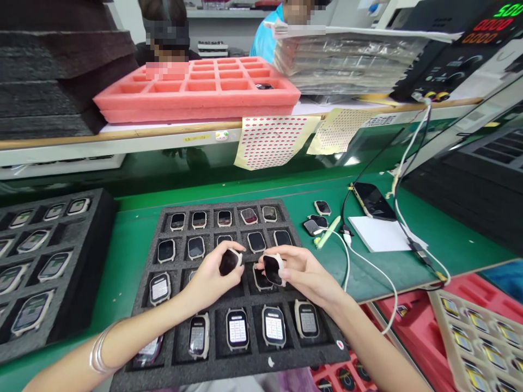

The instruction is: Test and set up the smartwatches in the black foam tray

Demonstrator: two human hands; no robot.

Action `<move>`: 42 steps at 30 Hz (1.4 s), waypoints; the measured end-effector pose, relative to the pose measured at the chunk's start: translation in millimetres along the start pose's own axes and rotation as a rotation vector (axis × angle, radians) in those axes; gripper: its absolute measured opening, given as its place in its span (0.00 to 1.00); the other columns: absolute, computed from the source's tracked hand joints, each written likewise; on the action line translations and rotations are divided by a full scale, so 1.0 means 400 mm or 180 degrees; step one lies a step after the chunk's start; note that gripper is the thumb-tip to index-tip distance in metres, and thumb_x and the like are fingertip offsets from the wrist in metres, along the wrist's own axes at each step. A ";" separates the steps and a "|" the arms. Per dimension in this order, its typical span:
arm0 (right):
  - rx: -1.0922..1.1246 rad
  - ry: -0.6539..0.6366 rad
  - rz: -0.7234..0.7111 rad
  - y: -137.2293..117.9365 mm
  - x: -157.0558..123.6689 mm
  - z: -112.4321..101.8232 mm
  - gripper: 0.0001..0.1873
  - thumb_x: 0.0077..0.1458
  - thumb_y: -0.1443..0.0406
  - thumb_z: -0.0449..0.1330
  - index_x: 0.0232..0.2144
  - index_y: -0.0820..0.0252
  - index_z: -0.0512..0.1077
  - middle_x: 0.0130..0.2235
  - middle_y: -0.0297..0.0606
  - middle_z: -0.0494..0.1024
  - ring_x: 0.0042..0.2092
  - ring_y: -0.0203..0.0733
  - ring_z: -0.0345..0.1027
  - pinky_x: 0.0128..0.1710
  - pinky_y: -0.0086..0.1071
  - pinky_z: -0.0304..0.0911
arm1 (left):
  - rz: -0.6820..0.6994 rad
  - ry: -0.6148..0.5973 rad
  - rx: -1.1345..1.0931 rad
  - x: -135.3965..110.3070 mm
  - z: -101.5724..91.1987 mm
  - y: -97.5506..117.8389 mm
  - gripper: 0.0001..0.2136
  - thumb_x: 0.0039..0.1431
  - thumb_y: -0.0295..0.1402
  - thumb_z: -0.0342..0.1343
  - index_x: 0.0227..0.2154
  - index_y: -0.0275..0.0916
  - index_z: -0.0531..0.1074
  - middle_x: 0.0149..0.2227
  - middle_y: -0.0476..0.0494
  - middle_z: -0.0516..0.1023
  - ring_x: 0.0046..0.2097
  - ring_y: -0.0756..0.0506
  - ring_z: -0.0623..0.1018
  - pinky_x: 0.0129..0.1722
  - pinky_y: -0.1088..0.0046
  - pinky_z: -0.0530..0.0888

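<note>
My left hand [220, 272] is closed around a smartwatch case [230, 262] with a dark screen, above the middle of a black foam tray [143, 321]. Close by on the right, my right hand [304, 272] grips a second smartwatch case [273, 269], pale-edged and dark-screened. Strapless watch cases fill many of the tray's compartments. In the front row, several have lit white screens, such as one watch [237, 328] in the middle. The far rows hold dark-screened ones, such as a watch [256, 242] just beyond my hands. My hands and forearms cover some compartments.
Another foam tray of watches [102, 228] stands left. To the right lie loose watches [322, 207], a green pen-like tool [328, 233], white cables [370, 258], a phone [373, 200] and paper [384, 233]. A pink foam tray [196, 100] sits on the shelf; two people are behind it.
</note>
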State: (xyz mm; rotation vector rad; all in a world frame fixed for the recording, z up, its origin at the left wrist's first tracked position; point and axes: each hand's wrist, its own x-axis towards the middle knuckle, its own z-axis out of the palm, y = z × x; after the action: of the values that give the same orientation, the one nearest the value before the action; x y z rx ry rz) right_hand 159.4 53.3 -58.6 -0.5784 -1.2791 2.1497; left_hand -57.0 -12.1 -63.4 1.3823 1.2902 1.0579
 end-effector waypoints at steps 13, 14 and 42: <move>-0.0061 -0.0184 0.0045 -0.014 0.033 -0.008 0.25 0.53 0.65 0.68 0.53 0.57 0.69 0.49 0.45 0.74 0.49 0.51 0.70 0.56 0.47 0.57 | -0.0197 0.0331 -0.0518 -0.004 0.030 -0.001 0.16 0.54 0.29 0.54 0.47 0.38 0.64 0.28 0.52 0.66 0.23 0.53 0.65 0.26 0.76 0.64; -0.0138 -0.0208 0.0056 -0.018 0.037 -0.004 0.27 0.53 0.65 0.68 0.54 0.57 0.68 0.49 0.46 0.74 0.50 0.51 0.69 0.56 0.46 0.57 | -0.0190 0.0378 -0.0532 -0.006 0.031 -0.002 0.16 0.54 0.30 0.55 0.47 0.38 0.65 0.28 0.52 0.67 0.23 0.53 0.65 0.26 0.76 0.64; -0.0563 -0.0083 0.0073 -0.014 0.035 0.014 0.21 0.50 0.64 0.68 0.47 0.63 0.73 0.42 0.47 0.78 0.42 0.47 0.74 0.42 0.37 0.68 | -0.0004 -0.0074 0.0135 -0.014 0.014 0.018 0.15 0.51 0.23 0.50 0.43 0.38 0.64 0.38 0.47 0.72 0.39 0.46 0.71 0.41 0.72 0.67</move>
State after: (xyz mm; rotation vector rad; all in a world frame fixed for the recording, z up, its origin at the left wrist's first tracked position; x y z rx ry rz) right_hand 147.0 61.0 -52.0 -0.6413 -1.4940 2.0816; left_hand -50.6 -18.1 -57.1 1.4214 1.3032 1.0161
